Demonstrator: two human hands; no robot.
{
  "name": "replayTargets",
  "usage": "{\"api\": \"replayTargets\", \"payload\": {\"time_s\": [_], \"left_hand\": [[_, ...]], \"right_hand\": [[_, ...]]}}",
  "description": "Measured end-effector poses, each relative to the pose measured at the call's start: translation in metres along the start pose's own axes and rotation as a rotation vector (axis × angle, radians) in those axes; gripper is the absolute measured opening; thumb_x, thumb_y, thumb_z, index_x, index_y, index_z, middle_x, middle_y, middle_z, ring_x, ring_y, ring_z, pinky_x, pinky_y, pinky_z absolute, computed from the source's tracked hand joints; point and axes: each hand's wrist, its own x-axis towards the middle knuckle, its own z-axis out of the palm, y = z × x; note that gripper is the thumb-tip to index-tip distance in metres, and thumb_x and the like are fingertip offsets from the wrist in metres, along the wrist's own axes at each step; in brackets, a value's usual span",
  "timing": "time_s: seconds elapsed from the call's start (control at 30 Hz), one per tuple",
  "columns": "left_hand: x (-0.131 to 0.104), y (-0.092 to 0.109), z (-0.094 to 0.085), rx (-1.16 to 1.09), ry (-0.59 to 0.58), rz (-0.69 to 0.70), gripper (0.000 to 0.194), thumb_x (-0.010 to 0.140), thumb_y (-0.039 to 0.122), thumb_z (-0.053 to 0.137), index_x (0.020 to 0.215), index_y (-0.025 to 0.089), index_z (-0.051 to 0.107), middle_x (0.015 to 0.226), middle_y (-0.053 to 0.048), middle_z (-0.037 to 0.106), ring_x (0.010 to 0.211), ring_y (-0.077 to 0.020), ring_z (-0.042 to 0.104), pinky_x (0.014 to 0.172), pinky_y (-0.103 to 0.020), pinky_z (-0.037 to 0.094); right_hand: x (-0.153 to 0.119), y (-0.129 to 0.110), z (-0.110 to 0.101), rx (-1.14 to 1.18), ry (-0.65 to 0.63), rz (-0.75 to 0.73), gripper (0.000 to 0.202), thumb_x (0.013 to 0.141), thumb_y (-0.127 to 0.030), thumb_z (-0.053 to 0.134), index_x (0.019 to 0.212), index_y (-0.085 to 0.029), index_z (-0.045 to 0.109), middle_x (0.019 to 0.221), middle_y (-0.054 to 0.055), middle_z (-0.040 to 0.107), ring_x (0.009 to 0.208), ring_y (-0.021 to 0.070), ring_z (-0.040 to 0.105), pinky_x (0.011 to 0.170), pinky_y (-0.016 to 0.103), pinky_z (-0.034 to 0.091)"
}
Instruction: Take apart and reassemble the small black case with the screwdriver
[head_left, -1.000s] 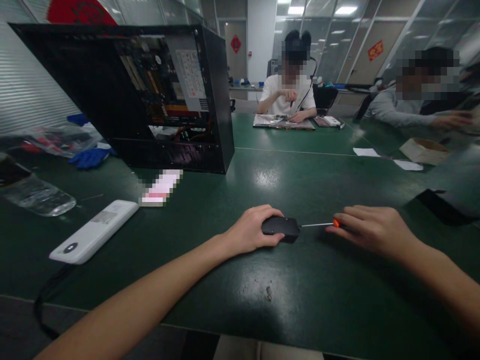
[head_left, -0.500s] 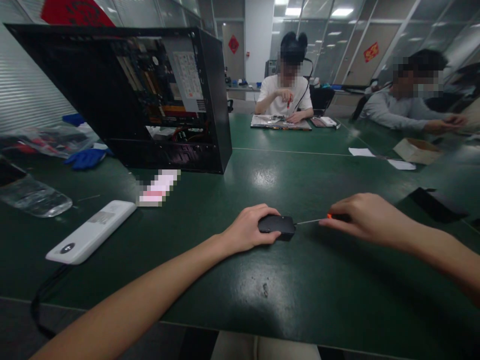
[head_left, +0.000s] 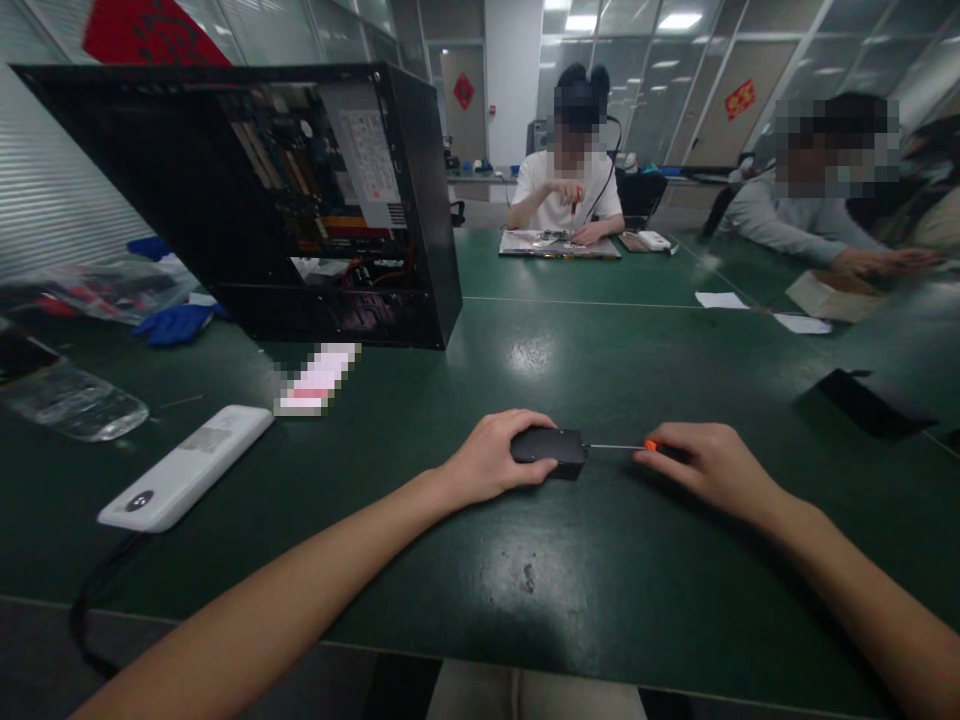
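Observation:
A small black box (head_left: 553, 452) lies on the green table (head_left: 420, 580), its long side running left to right. My left hand (head_left: 495, 455) is wrapped round its left end, fingers over the far side and thumb along the near side. From the right, a screwdriver (head_left: 616, 447) with a thin metal shaft and an orange-tipped handle meets the box's right end. My right hand (head_left: 701, 460) pinches that handle, most of which the fingers hide.
An open black computer case (head_left: 424, 200) stands at the back left. Nearer are a white power bank (head_left: 187, 468), a pixelated phone-like object (head_left: 319, 380) and a bottle (head_left: 82, 400). A black part (head_left: 874, 400) lies right. Two people sit across the table.
My right hand has turned and its wrist has dropped nearer the table. The screwdriver's shaft now lies level, in line with the box. My left hand keeps its hold.

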Motion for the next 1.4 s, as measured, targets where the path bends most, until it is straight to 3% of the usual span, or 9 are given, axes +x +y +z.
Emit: {"api": "replayTargets", "payload": {"time_s": [0.3, 0.43, 0.57, 0.67, 0.73, 0.97, 1.13, 1.3, 1.4], "left_hand": [[-0.001, 0.001, 0.001, -0.060, 0.004, -0.032, 0.039, 0.087, 0.032, 0.078, 0.123, 0.019, 0.071, 0.119, -0.006, 0.077, 0.102, -0.0238, 0.073, 0.093, -0.035, 0.053], [-0.001, 0.001, 0.003, -0.002, -0.029, -0.023, 0.040, 0.086, 0.032, 0.079, 0.124, 0.022, 0.071, 0.124, -0.005, 0.077, 0.109, -0.0266, 0.072, 0.100, -0.039, 0.051], [-0.001, 0.001, 0.005, 0.033, -0.018, -0.026, 0.041, 0.084, 0.033, 0.080, 0.123, 0.023, 0.071, 0.123, -0.005, 0.077, 0.111, -0.0282, 0.072, 0.102, -0.041, 0.050], [0.000, 0.002, 0.004, -0.015, -0.003, -0.049, 0.038, 0.085, 0.032, 0.078, 0.120, 0.020, 0.072, 0.122, -0.006, 0.078, 0.110, -0.0274, 0.073, 0.099, -0.039, 0.052], [0.000, 0.003, 0.004, -0.038, -0.007, -0.053, 0.037, 0.085, 0.032, 0.078, 0.119, 0.020, 0.073, 0.121, -0.007, 0.078, 0.110, -0.0268, 0.073, 0.098, -0.037, 0.053], [-0.001, 0.003, 0.004, -0.077, -0.023, -0.013, 0.038, 0.087, 0.031, 0.079, 0.121, 0.018, 0.070, 0.120, -0.007, 0.076, 0.107, -0.0243, 0.072, 0.096, -0.035, 0.053], [0.004, 0.006, -0.021, 0.008, -0.090, 0.022, 0.048, 0.080, 0.032, 0.085, 0.124, 0.018, 0.070, 0.123, -0.009, 0.074, 0.113, -0.0267, 0.070, 0.098, -0.037, 0.051], [0.007, 0.005, -0.058, 0.103, -0.221, -0.029, 0.044, 0.078, 0.035, 0.087, 0.116, 0.017, 0.075, 0.111, -0.007, 0.078, 0.097, -0.0238, 0.072, 0.088, -0.034, 0.054], [0.007, 0.004, -0.070, 0.127, -0.248, -0.033, 0.038, 0.078, 0.033, 0.085, 0.112, 0.018, 0.078, 0.100, -0.006, 0.078, 0.088, -0.0215, 0.072, 0.080, -0.031, 0.055]], "right_hand": [[-0.009, 0.007, -0.002, -0.137, 0.110, -0.166, 0.032, 0.104, -0.048, 0.057, 0.093, -0.020, 0.068, 0.081, 0.003, 0.067, 0.068, 0.0162, 0.062, 0.063, 0.029, 0.045], [0.004, -0.014, -0.013, -0.005, 0.195, -0.108, 0.028, 0.101, -0.047, 0.062, 0.094, -0.020, 0.066, 0.082, 0.003, 0.065, 0.068, 0.0160, 0.061, 0.062, 0.029, 0.046], [0.032, -0.050, -0.005, 0.074, 0.016, -0.127, 0.051, 0.085, -0.051, 0.082, 0.122, -0.019, 0.068, 0.106, 0.007, 0.072, 0.091, 0.0220, 0.068, 0.079, 0.033, 0.052], [0.047, -0.066, 0.006, 0.114, -0.080, -0.090, 0.043, 0.088, -0.046, 0.080, 0.119, -0.018, 0.071, 0.104, 0.006, 0.074, 0.092, 0.0215, 0.069, 0.083, 0.034, 0.052], [0.049, -0.069, 0.011, 0.167, -0.090, -0.053, 0.035, 0.090, -0.043, 0.077, 0.114, -0.018, 0.074, 0.102, 0.005, 0.075, 0.091, 0.0202, 0.069, 0.082, 0.033, 0.052], [0.037, -0.069, 0.014, 0.275, -0.013, 0.007, 0.036, 0.088, -0.041, 0.080, 0.118, -0.020, 0.077, 0.108, 0.004, 0.079, 0.094, 0.0201, 0.072, 0.085, 0.032, 0.053], [0.036, -0.068, 0.016, 0.296, 0.008, 0.026, 0.035, 0.089, -0.039, 0.079, 0.119, -0.022, 0.078, 0.107, 0.003, 0.079, 0.094, 0.0199, 0.073, 0.085, 0.032, 0.053], [0.036, -0.066, 0.020, 0.316, 0.031, 0.028, 0.035, 0.089, -0.041, 0.079, 0.118, -0.021, 0.078, 0.106, 0.004, 0.078, 0.094, 0.0196, 0.072, 0.085, 0.033, 0.053], [0.036, -0.065, 0.022, 0.317, 0.041, 0.029, 0.036, 0.089, -0.044, 0.079, 0.117, -0.021, 0.078, 0.105, 0.004, 0.078, 0.093, 0.0204, 0.072, 0.083, 0.034, 0.054]]}}
